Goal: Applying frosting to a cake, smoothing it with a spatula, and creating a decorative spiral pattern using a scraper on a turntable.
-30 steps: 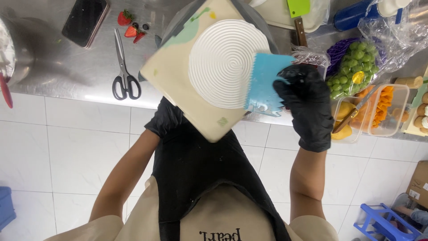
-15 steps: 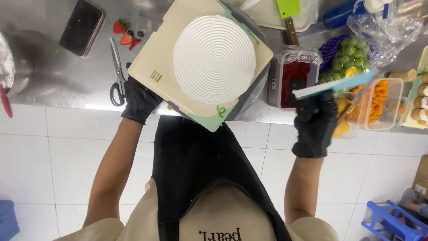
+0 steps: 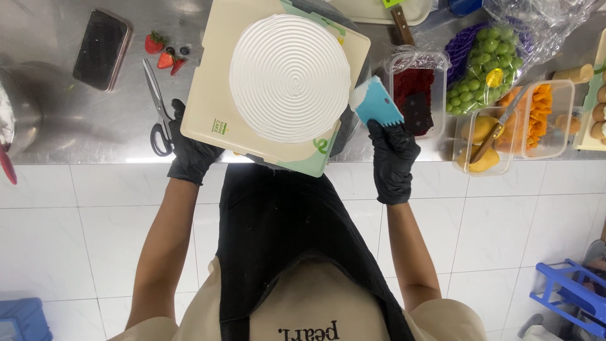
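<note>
A round white cake (image 3: 290,77) with a spiral-combed top sits on a cream square board (image 3: 218,104) on a turntable at the steel counter's edge. My left hand (image 3: 189,151), in a black glove, grips the board's near left edge. My right hand (image 3: 393,151), also gloved, holds a light blue toothed scraper (image 3: 377,102) just right of the cake, apart from its side.
Scissors (image 3: 155,107), strawberries (image 3: 161,52) and a black phone (image 3: 101,49) lie left of the board. To the right stand plastic tubs of dark red cake pieces (image 3: 418,95), yellow fruit (image 3: 480,139) and orange fruit, and bagged green grapes (image 3: 486,69). A knife (image 3: 399,24) lies behind.
My right hand has brought the scraper back from the right tubs to beside the cake. My left hand has slid down along the board's left edge.
</note>
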